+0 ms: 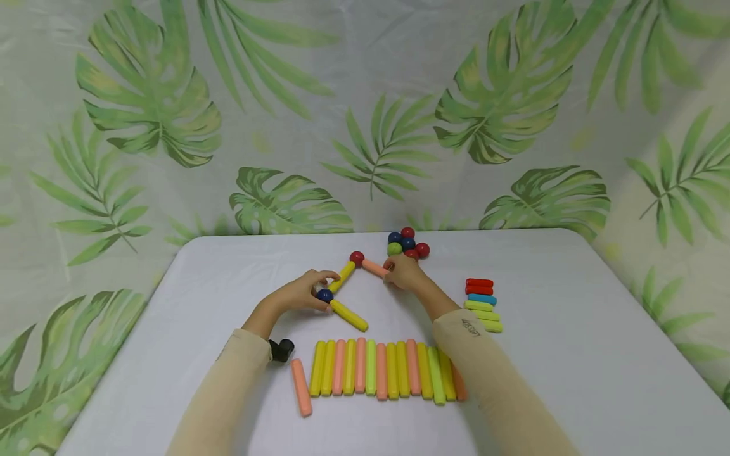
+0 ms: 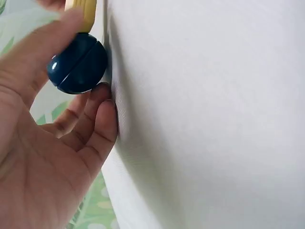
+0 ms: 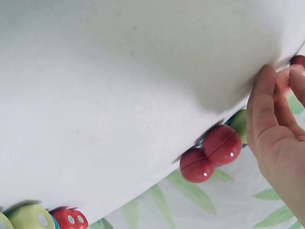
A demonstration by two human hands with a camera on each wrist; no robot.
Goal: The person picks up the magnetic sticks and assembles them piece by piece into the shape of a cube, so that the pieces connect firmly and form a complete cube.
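A red ball (image 1: 357, 258) joins a yellow stick (image 1: 343, 277) and a pink stick (image 1: 374, 268) in an angled shape on the table. The yellow stick runs down to a dark blue ball (image 2: 78, 64), from which a second yellow stick (image 1: 349, 315) slants toward the lower right. My left hand (image 1: 301, 293) holds the blue ball, fingers curled below it and the thumb by the stick at its side. At the free end of the pink stick, my right hand (image 1: 405, 273) pinches it between thumb and fingers.
Just beyond my right hand sit several balls, among them a red ball (image 1: 422, 250) and a green ball (image 1: 395, 249). A row of sticks (image 1: 381, 370) lies in front, with one pink stick (image 1: 301, 387) apart at left. Short sticks (image 1: 480, 291) are stacked at right.
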